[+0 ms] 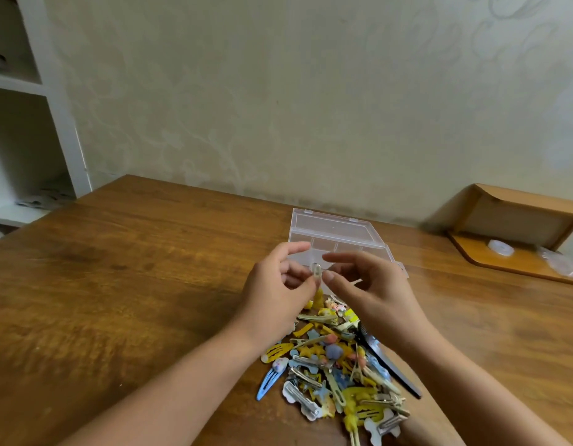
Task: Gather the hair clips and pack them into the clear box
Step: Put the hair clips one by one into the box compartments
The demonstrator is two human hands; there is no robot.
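At frame centre, both the left hand and right hand pinch one hair clip before the seemingly empty clear box; the pile remains unpacked.

Clear box behind clip pile on table; shelf far right.

The near part of the clear box is covered by the left hand and the right hand. The lower end of the small clip pinched between them is hidden behind the fingers. At six o'clock the pile of hair clips is cut off by the bottom edge. Single clips within it cannot be told apart. At nine o'clock the shelf contents are blurred.
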